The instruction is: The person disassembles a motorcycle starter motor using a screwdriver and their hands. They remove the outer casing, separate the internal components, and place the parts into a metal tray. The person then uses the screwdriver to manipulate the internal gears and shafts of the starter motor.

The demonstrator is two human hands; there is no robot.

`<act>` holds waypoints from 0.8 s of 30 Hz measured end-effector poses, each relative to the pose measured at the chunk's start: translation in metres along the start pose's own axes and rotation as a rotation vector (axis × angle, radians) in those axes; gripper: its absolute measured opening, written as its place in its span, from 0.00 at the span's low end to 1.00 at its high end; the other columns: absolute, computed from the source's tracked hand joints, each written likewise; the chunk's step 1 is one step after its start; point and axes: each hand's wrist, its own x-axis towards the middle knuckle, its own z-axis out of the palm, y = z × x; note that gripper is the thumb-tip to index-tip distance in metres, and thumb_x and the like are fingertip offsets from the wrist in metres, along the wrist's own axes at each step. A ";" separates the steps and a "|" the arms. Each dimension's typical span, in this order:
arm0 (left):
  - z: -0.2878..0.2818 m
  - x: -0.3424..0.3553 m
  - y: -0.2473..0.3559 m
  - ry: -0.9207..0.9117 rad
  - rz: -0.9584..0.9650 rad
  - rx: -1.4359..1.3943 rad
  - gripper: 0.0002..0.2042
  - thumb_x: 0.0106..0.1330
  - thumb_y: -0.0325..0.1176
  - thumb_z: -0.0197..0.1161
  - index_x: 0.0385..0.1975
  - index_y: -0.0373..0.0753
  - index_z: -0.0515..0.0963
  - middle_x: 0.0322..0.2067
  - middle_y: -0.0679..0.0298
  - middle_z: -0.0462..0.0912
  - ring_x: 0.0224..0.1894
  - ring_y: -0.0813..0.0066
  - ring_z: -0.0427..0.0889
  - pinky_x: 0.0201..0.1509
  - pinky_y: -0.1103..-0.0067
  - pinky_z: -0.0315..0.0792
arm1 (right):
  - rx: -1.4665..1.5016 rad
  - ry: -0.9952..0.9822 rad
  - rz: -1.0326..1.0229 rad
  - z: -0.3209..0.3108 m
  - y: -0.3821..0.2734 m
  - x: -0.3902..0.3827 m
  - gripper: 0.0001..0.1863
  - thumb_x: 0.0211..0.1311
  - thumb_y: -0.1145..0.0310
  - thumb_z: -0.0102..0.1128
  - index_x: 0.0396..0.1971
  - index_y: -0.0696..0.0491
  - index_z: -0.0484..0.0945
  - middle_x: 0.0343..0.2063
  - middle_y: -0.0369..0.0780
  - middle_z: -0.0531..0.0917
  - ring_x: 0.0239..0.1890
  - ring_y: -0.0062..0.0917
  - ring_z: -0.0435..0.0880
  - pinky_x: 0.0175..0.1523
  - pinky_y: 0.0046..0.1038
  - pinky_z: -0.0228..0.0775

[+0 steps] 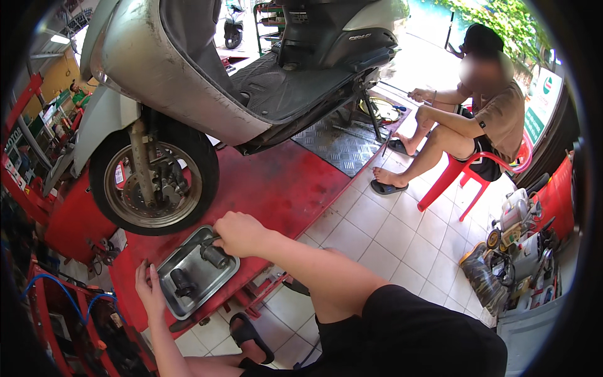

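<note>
A shallow metal tray point(180, 308) rests on the red lift platform, near its front edge. Two dark cylindrical metal parts lie in it: a smaller black one point(183, 283) and a larger one point(214, 256) with a narrower end. My right hand point(237, 235) reaches over the tray's right side, fingers curled closed at the upper end of the larger part; the fingertips are partly hidden. My left hand point(149, 290) is at the tray's left rim, fingers stretched out, holding nothing.
A silver scooter point(188, 81) stands on the red platform point(276, 179), its front wheel point(154, 182) just beyond the tray. At right a person point(496, 113) sits on a red plastic chair point(449, 182). Tools and containers point(521, 251) crowd the right; a red rack point(75, 320) stands left.
</note>
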 end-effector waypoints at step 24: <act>-0.071 -0.091 0.188 0.583 0.880 0.019 0.23 0.73 0.44 0.46 0.52 0.27 0.74 0.62 0.47 0.65 0.60 0.53 0.72 0.59 0.65 0.71 | 0.667 0.955 -0.096 -0.067 0.025 -0.112 0.13 0.74 0.66 0.53 0.38 0.60 0.80 0.27 0.32 0.79 0.31 0.13 0.73 0.36 0.20 0.67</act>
